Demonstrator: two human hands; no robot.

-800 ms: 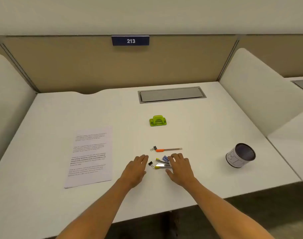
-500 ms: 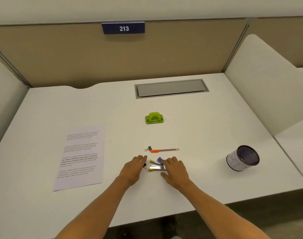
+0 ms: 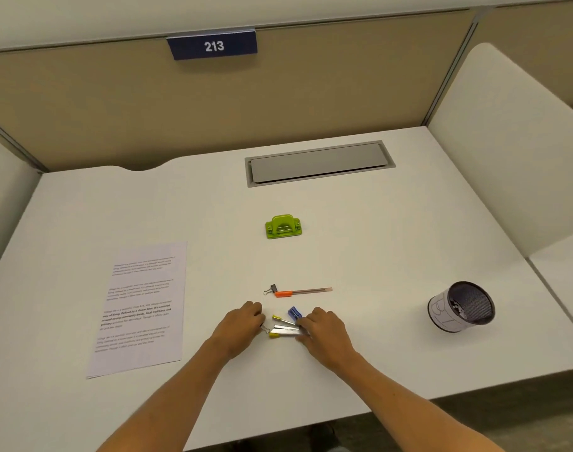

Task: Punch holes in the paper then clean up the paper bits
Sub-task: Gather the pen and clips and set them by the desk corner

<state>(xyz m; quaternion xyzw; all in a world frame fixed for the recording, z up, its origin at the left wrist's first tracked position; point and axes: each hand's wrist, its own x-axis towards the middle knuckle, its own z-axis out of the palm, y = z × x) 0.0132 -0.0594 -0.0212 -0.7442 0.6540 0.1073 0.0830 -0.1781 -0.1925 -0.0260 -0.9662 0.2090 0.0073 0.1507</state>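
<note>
So both hands are down on the white desk near its front edge, closing in on a little heap of small stationery from either side; the left hand has its fingers curled in at the left end of the heap, right against a binder clip whose wire loop pokes out by the fingertips, though I honestly can't tell if it's actually pinching the clip or just touching it; the right hand lies over the right end, fingers bent down onto the silver metal strips, holding them from above as far as I can make out; yellow-tipped bits stick out of the heap on the left and a small blue piece sits at its far edge; just beyond the heap there's an orange pen lying sideways with another black binder clip at its left end; the green hole punch sits further back in the middle of the desk, well apart from both hands; the printed paper lies flat off to the left, nobody touching it; over on the right a black mesh cup wrapped in white paper stands tilted toward the camera; behind the punch a grey cable flap is set into the desk, and a blue 213 sign hangs on the tan partition.
</note>
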